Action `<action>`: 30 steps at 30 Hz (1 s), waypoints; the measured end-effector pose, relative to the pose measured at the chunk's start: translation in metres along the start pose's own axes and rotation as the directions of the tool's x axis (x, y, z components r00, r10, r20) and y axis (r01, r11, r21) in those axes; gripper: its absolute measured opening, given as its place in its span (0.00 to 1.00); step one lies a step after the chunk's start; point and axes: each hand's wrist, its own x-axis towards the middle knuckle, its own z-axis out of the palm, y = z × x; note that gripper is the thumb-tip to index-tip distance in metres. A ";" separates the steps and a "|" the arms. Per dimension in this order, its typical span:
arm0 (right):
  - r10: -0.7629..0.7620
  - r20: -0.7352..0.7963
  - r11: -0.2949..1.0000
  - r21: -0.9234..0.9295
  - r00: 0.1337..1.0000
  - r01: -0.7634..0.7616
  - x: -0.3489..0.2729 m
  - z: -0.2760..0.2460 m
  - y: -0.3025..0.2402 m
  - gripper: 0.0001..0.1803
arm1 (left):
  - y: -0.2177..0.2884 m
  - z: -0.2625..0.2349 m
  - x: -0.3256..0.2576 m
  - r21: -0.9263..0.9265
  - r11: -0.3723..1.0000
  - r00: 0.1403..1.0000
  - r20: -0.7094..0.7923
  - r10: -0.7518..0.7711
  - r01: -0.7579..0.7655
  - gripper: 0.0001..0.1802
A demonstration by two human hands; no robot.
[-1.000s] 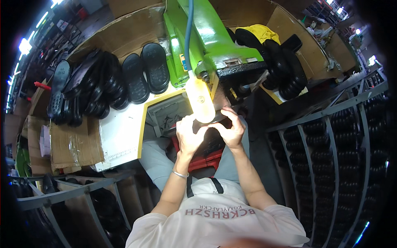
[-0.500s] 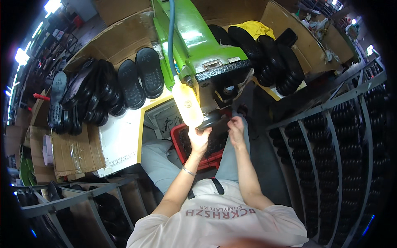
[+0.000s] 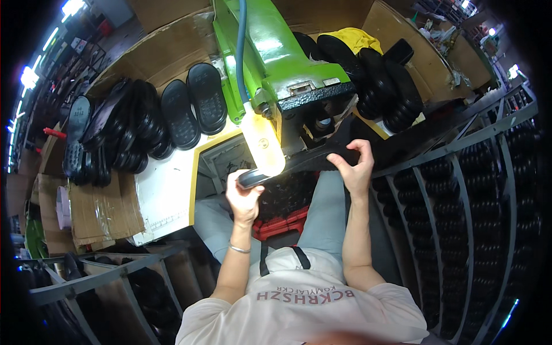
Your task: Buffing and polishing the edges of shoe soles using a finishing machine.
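A long black sole (image 3: pixel 310 160) lies flat under the dark head of a green press machine (image 3: pixel 276 63). My left hand (image 3: pixel 244 195) grips its near left end, just below a bright lit lamp (image 3: pixel 263 144) hanging from the machine. My right hand (image 3: pixel 353 164) pinches the right end of the same sole with fingers curled over its edge. Both forearms rise from my lap toward the machine.
Rows of black soles (image 3: pixel 138 126) stand to the left on the bench, and more stacked ones (image 3: pixel 385 86) sit at the right by a yellow cloth (image 3: pixel 353 39). A red crate (image 3: pixel 282 221) rests on my lap. Metal racks (image 3: pixel 460 190) filled with soles flank both sides.
Both hands have spread apart along the sole and lifted it level under the press head. The view has tilted, so the machine sits more to the right.
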 end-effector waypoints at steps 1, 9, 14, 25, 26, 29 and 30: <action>0.021 0.022 0.998 0.053 1.000 -0.022 -0.004 0.011 -0.001 0.22 | 0.011 -0.008 -0.001 -0.066 0.998 1.000 -0.015 -0.004 0.003 0.30; 0.018 0.292 0.992 0.112 0.956 -0.053 -0.061 0.086 0.001 0.26 | 0.112 -0.087 -0.009 0.094 0.968 0.970 -0.049 0.236 -0.231 0.29; 0.245 0.447 0.922 0.166 0.861 -0.349 -0.094 0.093 0.045 0.18 | 0.171 -0.050 0.016 0.533 0.500 0.681 0.218 0.699 -0.683 0.25; 0.387 0.511 0.833 0.164 0.767 -0.529 -0.109 0.074 0.066 0.11 | 0.042 -0.047 0.161 0.832 0.208 0.777 0.350 0.523 -0.515 0.08; 0.388 0.504 0.834 0.164 0.772 -0.527 -0.110 0.071 0.071 0.11 | 0.052 -0.042 0.153 0.835 0.255 0.797 0.306 0.522 -0.488 0.07; 0.473 0.472 0.786 0.155 0.743 -0.599 -0.112 0.062 0.090 0.10 | 0.117 -0.034 0.136 0.822 0.311 0.768 0.217 0.603 -0.477 0.05; 0.505 0.474 0.756 0.160 0.721 -0.634 -0.111 0.064 0.085 0.10 | 0.152 -0.033 0.133 0.837 0.171 0.672 0.277 0.687 -0.520 0.06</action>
